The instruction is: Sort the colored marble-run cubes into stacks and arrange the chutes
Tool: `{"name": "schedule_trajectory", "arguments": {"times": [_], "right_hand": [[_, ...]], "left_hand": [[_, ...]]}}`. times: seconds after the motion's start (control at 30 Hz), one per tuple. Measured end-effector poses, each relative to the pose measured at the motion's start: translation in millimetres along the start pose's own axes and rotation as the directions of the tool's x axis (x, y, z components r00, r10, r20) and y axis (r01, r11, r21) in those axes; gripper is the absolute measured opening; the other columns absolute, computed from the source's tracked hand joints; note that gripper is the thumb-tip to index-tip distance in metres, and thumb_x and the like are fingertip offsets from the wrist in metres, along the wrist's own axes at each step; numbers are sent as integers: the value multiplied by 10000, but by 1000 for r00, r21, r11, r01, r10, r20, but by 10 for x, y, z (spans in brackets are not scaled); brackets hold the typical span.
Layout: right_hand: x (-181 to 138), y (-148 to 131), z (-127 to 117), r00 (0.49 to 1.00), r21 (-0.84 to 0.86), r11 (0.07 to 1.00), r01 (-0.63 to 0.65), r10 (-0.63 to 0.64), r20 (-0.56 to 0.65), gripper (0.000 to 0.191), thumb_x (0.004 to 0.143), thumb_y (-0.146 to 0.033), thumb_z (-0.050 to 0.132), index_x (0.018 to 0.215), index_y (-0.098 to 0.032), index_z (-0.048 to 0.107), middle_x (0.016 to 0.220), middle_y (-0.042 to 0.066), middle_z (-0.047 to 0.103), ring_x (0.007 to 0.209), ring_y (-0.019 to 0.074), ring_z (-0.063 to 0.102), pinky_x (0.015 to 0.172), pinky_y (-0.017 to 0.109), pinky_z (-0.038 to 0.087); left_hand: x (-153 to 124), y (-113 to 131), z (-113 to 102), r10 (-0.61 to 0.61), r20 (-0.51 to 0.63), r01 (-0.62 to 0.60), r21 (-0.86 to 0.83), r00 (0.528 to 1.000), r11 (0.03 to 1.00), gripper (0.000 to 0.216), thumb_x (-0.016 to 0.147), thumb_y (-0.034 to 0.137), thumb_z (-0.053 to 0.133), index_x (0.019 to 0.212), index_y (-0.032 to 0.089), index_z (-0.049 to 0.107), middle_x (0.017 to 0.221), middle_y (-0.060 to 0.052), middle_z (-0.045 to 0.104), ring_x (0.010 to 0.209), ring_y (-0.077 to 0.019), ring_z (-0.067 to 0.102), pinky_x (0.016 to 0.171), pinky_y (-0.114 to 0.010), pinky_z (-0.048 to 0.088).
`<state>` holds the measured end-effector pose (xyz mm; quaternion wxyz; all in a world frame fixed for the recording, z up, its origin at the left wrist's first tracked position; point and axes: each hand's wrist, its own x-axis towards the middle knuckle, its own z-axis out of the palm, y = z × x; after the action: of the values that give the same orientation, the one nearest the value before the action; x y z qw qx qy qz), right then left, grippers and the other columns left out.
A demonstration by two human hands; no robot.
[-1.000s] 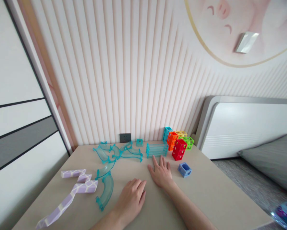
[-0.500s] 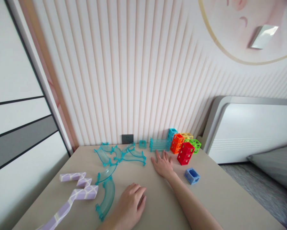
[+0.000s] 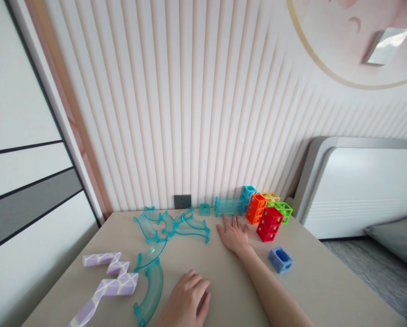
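My left hand (image 3: 188, 297) rests palm down near the front of the table, fingers loosely bent and thumb a little apart, nothing visible in it. Left of it lies a curved clear teal track piece (image 3: 152, 290). Farther forward, my right hand (image 3: 235, 235) lies flat with fingers spread. Its fingertips are close to a stack of clear teal track pieces (image 3: 230, 207); whether they touch is unclear. To its right stand a red block stack (image 3: 270, 224) and an orange block stack (image 3: 257, 209). A single blue block (image 3: 281, 260) sits right of my forearm.
More curved teal track pieces (image 3: 169, 225) spread across the table's back left. A purple folding snake puzzle (image 3: 118, 285) lies at the left. Behind the orange stack are light blue (image 3: 248, 192), yellow (image 3: 271, 197) and green blocks (image 3: 285, 210). A ribbed wall and black socket (image 3: 183, 201) stand behind.
The camera view has shifted slightly, so the table and the things on it appear a bit lower. Both hands stay in about the same places on the table.
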<state>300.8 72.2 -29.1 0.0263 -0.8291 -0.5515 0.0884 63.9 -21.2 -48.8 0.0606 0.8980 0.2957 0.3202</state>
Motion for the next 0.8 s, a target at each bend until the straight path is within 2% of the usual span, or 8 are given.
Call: {"name": "schedule_trajectory", "arguments": {"times": [0.17, 0.5, 0.8], "right_hand": [[31, -44, -14, 1000, 0, 1000, -11, 11, -19, 692, 991, -608, 238, 1592, -267, 204, 1654, 203, 158, 1526, 338, 131, 1149, 615, 45], [92, -77, -4, 1000, -3, 1000, -21, 21, -20, 687, 990, -603, 237, 1592, -274, 202, 1657, 195, 152, 1526, 352, 112, 1140, 635, 29], [119, -98, 4, 999, 7, 1000, -30, 30, -34, 682, 984, -605, 240, 1585, -282, 233, 1654, 192, 168, 1524, 360, 116, 1130, 652, 37]], "left_hand": [[9, -40, 20, 41, -25, -41, 2, 999, 999, 260, 774, 94, 557, 965, 249, 641, 798, -10, 705, 771, -211, 685, 743, -321, 585], [-2, -91, 90, 68, -40, -67, 30, 997, 997, 267, 731, 76, 554, 924, 245, 625, 753, 3, 688, 723, -193, 664, 729, -292, 570], [-2, -98, 66, 68, 1, -68, 32, 998, 997, 235, 752, 88, 558, 913, 248, 616, 763, 1, 681, 743, -191, 652, 724, -279, 548]]}}
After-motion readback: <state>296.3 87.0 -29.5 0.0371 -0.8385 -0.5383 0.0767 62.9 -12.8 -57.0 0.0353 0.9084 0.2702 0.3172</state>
